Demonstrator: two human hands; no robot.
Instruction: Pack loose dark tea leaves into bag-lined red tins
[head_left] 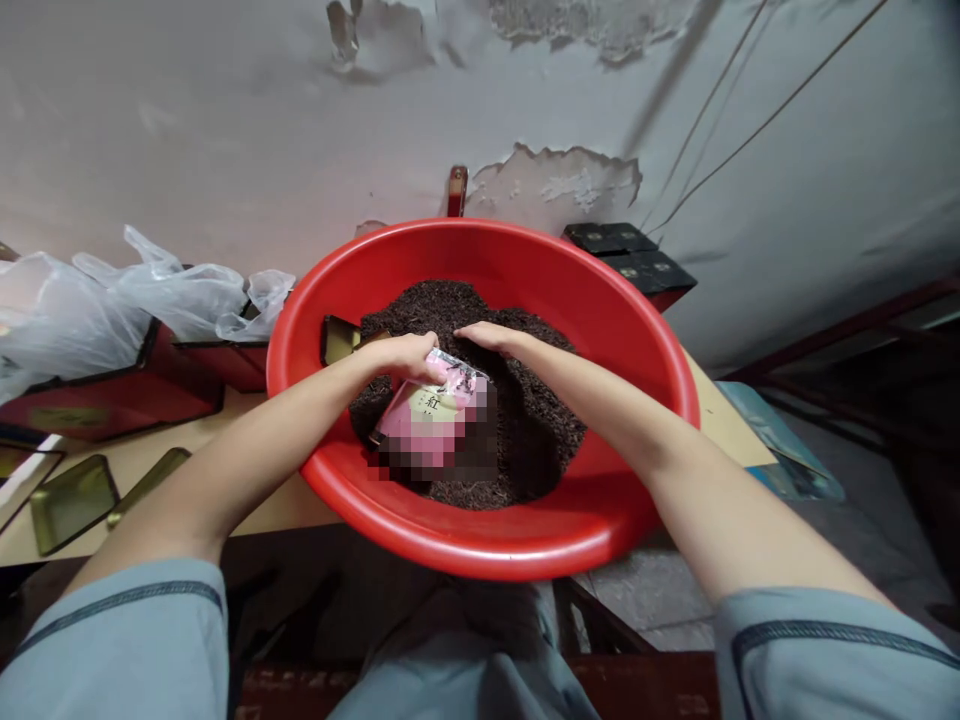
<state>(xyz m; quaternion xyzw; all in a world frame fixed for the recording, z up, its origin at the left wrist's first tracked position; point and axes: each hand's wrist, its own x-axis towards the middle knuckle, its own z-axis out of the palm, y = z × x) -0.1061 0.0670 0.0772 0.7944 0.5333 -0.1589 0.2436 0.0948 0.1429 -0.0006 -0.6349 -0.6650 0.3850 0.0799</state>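
Observation:
My left hand (409,358) grips a pink tea tin (420,415) with a dark character on its label. It lies tilted over a heap of dark, dry tea leaves (540,425) in a big red basin (480,553). Part of the tin is blurred out. My right hand (486,337) reaches into the basin from the right, its fingers stretched out and resting at the leaves just beyond the tin. Beside my left hand, a small gold-coloured tin lid (339,340) leans against the basin's inner wall.
Clear plastic bags (180,295) lie over red boxes (127,385) on the left. Gold lids (73,503) lie on the pale tabletop (277,505). Dark boxes (630,258) stand behind the basin at the right, near the peeling wall (225,120).

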